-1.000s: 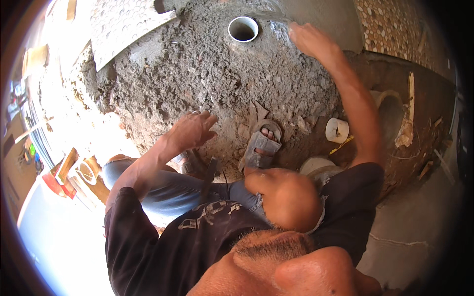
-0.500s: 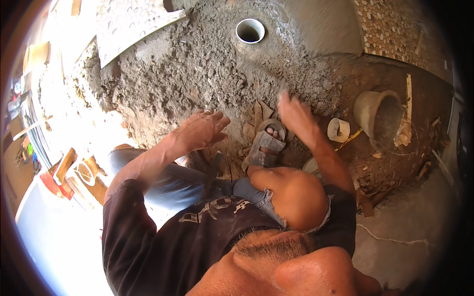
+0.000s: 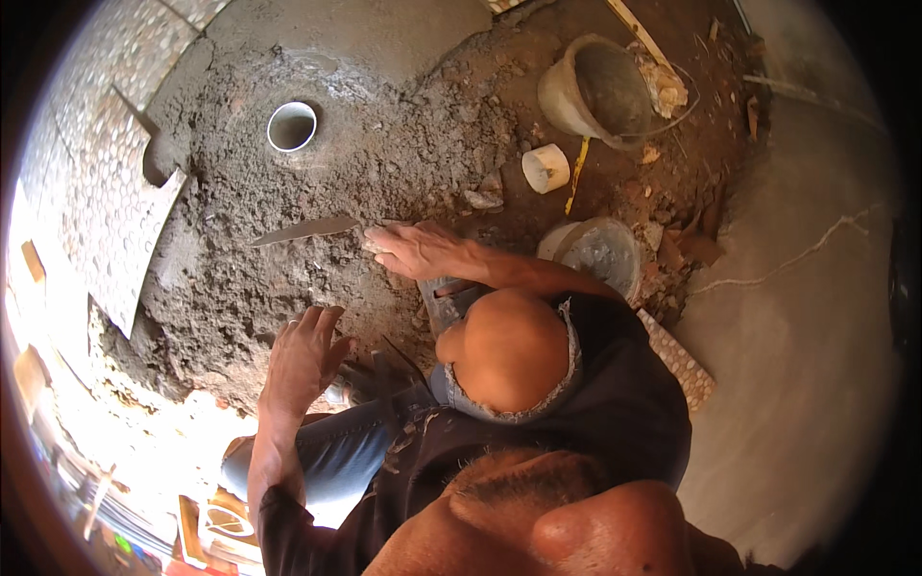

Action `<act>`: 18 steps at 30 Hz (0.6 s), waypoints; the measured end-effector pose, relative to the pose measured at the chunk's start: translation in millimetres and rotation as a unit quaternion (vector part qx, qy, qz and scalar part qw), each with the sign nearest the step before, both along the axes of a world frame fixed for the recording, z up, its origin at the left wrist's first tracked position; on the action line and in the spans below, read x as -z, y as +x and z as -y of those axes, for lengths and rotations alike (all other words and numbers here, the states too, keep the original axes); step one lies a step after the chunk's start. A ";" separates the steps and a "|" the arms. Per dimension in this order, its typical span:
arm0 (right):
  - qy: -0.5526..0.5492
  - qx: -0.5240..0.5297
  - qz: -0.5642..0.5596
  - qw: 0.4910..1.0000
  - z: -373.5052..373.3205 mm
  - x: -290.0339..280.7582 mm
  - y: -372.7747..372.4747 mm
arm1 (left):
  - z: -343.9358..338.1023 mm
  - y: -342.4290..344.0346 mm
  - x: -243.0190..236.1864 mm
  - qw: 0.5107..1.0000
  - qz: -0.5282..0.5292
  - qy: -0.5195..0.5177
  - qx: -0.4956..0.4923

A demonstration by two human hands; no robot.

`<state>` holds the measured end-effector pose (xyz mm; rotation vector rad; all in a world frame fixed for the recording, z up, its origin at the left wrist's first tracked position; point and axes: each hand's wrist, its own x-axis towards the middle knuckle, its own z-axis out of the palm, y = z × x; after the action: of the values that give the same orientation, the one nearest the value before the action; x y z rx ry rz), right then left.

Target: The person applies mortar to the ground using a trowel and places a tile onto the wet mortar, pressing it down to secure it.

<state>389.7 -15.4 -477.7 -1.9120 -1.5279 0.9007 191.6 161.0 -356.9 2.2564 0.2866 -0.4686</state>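
In the head view, I see the right grip [image 3: 415, 252] apparently closed on a long, thin grey metal trowel [image 3: 305, 230], blade leftward; the left grip [image 3: 300, 360] hangs loosely open. A careless sweep might push rough grey mortar [image 3: 403, 144] into the white round plastic pipe [image 3: 292, 130], ahead-left of the right grip. One second earlier, this grip was beside the pipe.

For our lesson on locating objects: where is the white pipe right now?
In the head view, the pipe stands in the mortar at upper left, beyond the trowel in the right hand.
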 end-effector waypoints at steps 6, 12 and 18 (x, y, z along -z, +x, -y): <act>-0.138 -0.088 -0.157 0.974 13.0 27.5 -22.0 | -0.5 7.6 -11.4 1.000 0.022 0.010 0.019; 0.025 0.048 0.040 0.998 18.7 19.1 -13.6 | -5.3 17.1 -14.3 1.000 -0.018 -0.008 0.009; -0.189 0.391 0.400 0.807 113.8 -13.7 140.7 | -9.9 12.3 -12.9 1.000 -0.001 -0.001 0.012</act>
<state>530.4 -129.2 -464.0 -3.0956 -0.7041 -0.0313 203.9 170.9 -344.0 2.2594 0.2605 -0.4839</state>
